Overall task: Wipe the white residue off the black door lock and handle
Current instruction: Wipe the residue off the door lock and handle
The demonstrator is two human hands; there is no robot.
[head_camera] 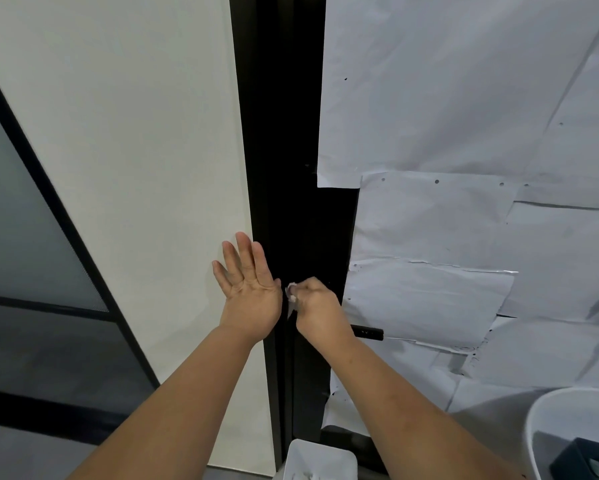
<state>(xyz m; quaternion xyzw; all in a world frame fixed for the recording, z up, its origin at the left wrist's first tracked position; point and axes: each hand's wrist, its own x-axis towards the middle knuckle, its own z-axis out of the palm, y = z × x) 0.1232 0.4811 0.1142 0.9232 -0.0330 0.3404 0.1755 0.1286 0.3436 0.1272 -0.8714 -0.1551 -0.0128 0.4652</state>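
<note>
The black door (308, 216) runs down the middle of the view. Its black handle (369, 332) sticks out to the right, partly hidden behind my right wrist. My right hand (317, 306) is closed on a small white wipe (292, 292) and presses it against the black lock area, which the hand mostly hides. My left hand (247, 289) lies flat with fingers spread, on the white wall at the door frame's left edge. No white residue can be made out on the dark metal.
White paper sheets (464, 133) cover the door panel to the right. A white bin (575, 431) stands at the lower right with a dark box inside. A white container (320, 460) sits at the bottom centre. A dark-framed glass panel (31, 237) is at the left.
</note>
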